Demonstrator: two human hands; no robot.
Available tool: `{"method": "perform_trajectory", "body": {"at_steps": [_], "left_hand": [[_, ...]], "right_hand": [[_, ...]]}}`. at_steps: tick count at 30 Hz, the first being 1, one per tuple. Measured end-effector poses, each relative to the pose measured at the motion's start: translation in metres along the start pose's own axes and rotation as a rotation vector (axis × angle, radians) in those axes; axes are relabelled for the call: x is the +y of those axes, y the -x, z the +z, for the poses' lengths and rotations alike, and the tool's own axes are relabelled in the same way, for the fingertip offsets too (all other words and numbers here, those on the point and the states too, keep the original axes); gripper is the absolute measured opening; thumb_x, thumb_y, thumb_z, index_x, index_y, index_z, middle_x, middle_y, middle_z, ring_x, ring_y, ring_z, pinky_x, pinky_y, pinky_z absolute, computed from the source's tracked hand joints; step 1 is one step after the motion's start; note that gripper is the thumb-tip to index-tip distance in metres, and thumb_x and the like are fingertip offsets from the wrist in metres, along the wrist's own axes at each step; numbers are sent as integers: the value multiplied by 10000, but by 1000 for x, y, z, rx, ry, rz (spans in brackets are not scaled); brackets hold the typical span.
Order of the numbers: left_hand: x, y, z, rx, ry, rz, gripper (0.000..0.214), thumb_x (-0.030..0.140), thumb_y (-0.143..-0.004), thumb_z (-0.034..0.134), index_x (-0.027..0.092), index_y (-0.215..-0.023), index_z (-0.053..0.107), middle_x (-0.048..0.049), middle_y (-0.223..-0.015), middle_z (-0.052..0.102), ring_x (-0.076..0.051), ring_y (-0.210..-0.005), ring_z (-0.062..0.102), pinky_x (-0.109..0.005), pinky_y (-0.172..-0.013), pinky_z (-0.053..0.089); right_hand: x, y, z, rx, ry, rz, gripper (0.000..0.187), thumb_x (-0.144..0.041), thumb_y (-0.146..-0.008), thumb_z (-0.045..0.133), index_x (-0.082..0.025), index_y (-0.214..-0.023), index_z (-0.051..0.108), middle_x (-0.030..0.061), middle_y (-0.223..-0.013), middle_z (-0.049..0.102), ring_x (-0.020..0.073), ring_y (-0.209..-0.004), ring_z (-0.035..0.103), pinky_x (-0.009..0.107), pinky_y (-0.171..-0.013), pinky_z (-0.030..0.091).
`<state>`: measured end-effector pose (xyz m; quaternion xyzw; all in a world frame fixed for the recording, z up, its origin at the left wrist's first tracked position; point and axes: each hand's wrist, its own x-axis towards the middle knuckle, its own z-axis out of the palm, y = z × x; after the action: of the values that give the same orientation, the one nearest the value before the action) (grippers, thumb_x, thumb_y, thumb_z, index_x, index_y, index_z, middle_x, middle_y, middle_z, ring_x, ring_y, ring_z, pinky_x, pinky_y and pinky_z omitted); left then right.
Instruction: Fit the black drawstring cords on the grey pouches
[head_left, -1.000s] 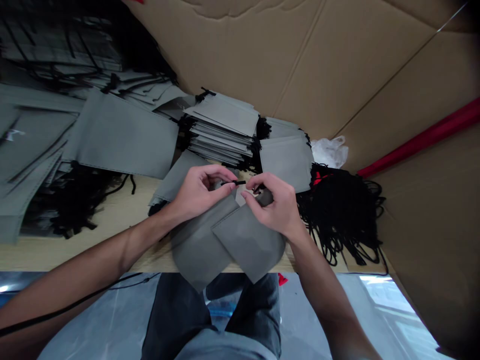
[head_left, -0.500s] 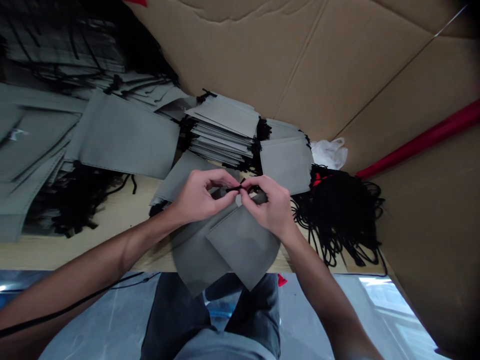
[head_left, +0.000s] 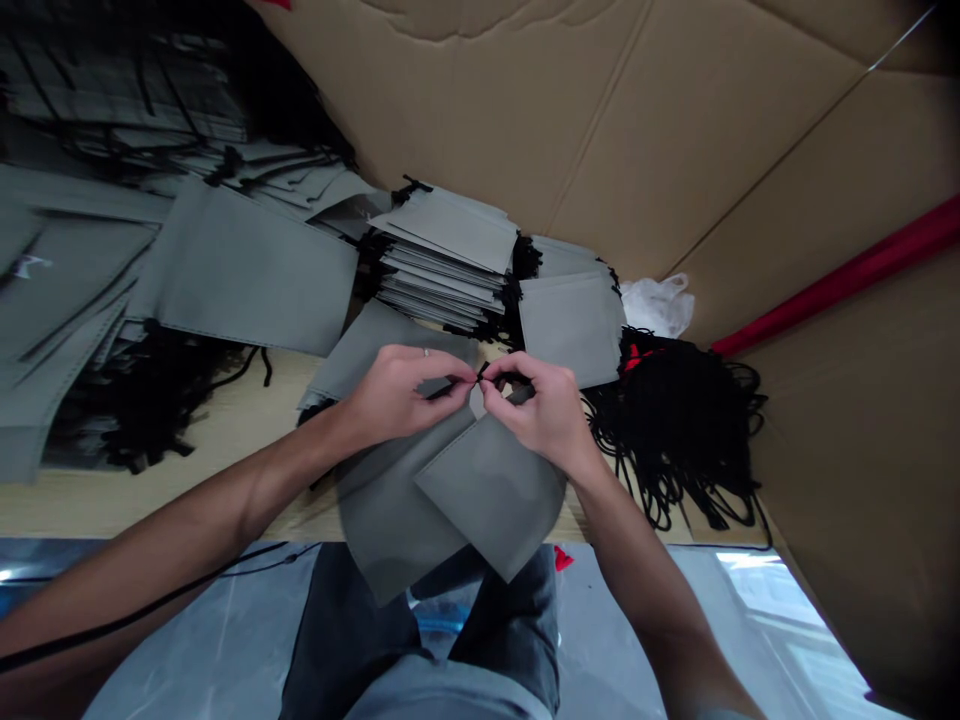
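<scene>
My left hand (head_left: 397, 393) and my right hand (head_left: 541, 410) meet over a grey fabric pouch (head_left: 491, 490) at the near edge of the wooden table (head_left: 225, 440). Both pinch a thin black cord (head_left: 480, 376) at the pouch's top, fingertips almost touching. A second grey pouch (head_left: 390, 510) lies under the first and hangs over the table edge above my lap.
A neat stack of grey pouches (head_left: 450, 260) stands behind my hands, with another pouch pile (head_left: 574, 315) to its right. A heap of loose black cords (head_left: 682, 420) lies at the right. More grey pouches (head_left: 247, 270) spread at the left. Cardboard walls (head_left: 600, 120) close in the back and right.
My hands have drawn together, so the stretch of black cord between them is now very short. The pouches under them have shifted slightly toward me.
</scene>
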<state>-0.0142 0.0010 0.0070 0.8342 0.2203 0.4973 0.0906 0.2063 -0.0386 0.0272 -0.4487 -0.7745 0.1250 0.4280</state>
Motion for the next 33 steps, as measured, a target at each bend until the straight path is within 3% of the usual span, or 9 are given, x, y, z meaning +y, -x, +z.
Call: {"method": "perform_trajectory", "body": {"at_steps": [5,11,16,22,33], "left_hand": [[-1,2,-1,-44,-39,59,74,180,-938,718,198,-952,788,-9,-894,859,-131,-726,805,-190,-707,608],[-1,2,-1,-46,-47,130,97,129,-935,697,197,-930,766,0,-879,843,-121,-711,788,-185,-686,592],[-4,3,-2,-107,-53,123,91,154,-962,695,193,-950,776,-8,-910,847,-123,-742,796,-183,-703,594],[-5,4,-1,-90,-76,137,93,148,-965,698,193,-964,779,-6,-910,847,-122,-720,790,-187,-679,586],[3,3,-1,-46,-67,44,107,124,-887,694,205,-915,760,30,-792,811,-113,-677,766,-188,-697,597]], "right_hand": [[-1,1,-1,-62,6,36,85,-195,-881,748,-209,-957,783,-1,-851,808,146,-692,719,253,-689,554],[1,2,0,-75,27,-46,118,-186,-894,734,-210,-1001,778,24,-958,833,178,-819,770,281,-792,589],[3,3,0,-77,66,-77,134,-159,-898,704,-208,-1002,772,26,-947,824,175,-806,765,280,-790,591],[4,2,-1,-83,53,-62,129,-164,-921,702,-195,-1020,779,27,-941,832,167,-795,771,266,-765,587],[-2,2,2,-69,13,-2,119,-202,-909,705,-213,-997,785,20,-898,823,172,-755,746,285,-761,584]]}}
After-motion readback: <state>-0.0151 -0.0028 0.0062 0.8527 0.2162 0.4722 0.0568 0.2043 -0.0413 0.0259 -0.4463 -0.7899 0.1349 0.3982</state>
